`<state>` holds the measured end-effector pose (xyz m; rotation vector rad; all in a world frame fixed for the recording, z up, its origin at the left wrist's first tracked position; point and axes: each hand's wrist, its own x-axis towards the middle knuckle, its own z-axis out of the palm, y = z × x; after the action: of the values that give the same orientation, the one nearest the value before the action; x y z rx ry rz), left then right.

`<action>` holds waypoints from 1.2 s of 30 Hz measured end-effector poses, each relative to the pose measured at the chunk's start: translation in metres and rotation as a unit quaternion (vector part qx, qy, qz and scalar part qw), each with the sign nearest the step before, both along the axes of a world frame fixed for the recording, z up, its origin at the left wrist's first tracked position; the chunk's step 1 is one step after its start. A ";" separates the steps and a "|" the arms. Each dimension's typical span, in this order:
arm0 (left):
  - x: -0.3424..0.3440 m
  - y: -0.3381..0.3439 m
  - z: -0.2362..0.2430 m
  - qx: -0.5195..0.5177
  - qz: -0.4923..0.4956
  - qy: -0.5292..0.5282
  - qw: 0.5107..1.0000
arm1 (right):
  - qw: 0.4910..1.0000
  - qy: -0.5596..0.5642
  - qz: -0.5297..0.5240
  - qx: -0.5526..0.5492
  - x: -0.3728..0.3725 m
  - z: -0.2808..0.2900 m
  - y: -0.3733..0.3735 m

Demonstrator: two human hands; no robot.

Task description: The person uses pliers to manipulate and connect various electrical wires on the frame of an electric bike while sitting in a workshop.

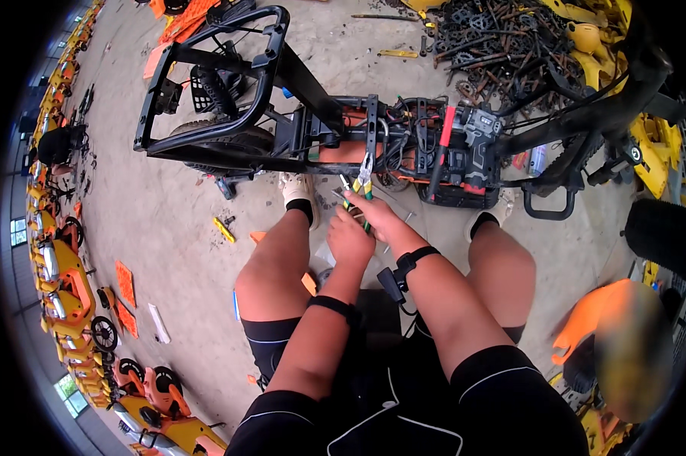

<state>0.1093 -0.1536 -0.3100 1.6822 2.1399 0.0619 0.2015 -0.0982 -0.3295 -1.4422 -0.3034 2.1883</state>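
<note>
A pair of pliers [365, 173] with silver jaws and green-and-yellow handles points away from me, its tips at the near rail of a black scooter frame [282, 163]. My right hand [382, 220] is closed round the handles. Right beside it, my left hand [350, 242] is closed too, with its fingers curled near the handle ends. What it holds is hidden. A short metal shaft [346, 182] sticks up just left of the pliers. Inside the frame lie exposed cables [403, 137] and a black-and-grey power tool [480, 148] beside a red-and-black bar [443, 148].
Metal parts [502, 45] are heaped beyond the frame at the right. A yellow tool [223, 229] lies on the concrete floor to the left. Yellow scooters [69, 289] line the far left. An orange panel [594, 315] lies at the right, near a blurred object.
</note>
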 end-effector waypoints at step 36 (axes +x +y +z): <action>-0.011 0.023 0.033 -0.158 -0.019 0.021 0.987 | 0.982 0.169 -0.039 -0.077 0.001 -0.015 0.005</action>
<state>0.0984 -0.1306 -0.2767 1.5481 2.0192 -0.3121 0.2020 -0.0928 -0.3444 -1.1083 0.0395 2.3832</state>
